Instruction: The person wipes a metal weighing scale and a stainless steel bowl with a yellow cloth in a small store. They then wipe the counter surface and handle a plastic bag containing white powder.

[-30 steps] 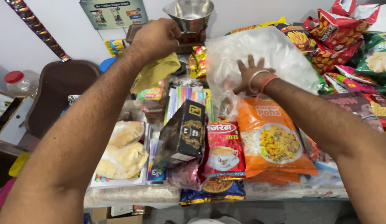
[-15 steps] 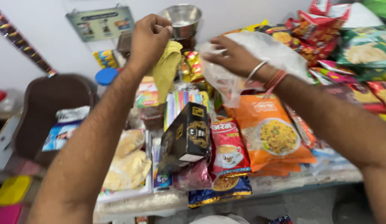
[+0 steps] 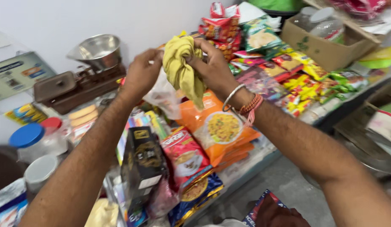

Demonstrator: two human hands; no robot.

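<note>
Bright, even indoor light; soft shadows; motion blur throughout, edges smeared and stretched.

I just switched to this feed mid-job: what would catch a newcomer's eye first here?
First, the crumpled yellow cloth held up at centre frame, the right hand gripping it and the left hand beside it on a clear plastic bag. Below them, a big orange snack packet stands out among crowded bright packets. At upper left, a steel weighing pan sits on a brown scale.

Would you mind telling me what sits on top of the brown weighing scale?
A steel bowl rests on the brown weighing scale. Its inside faces away, so any contents stay hidden.
</note>
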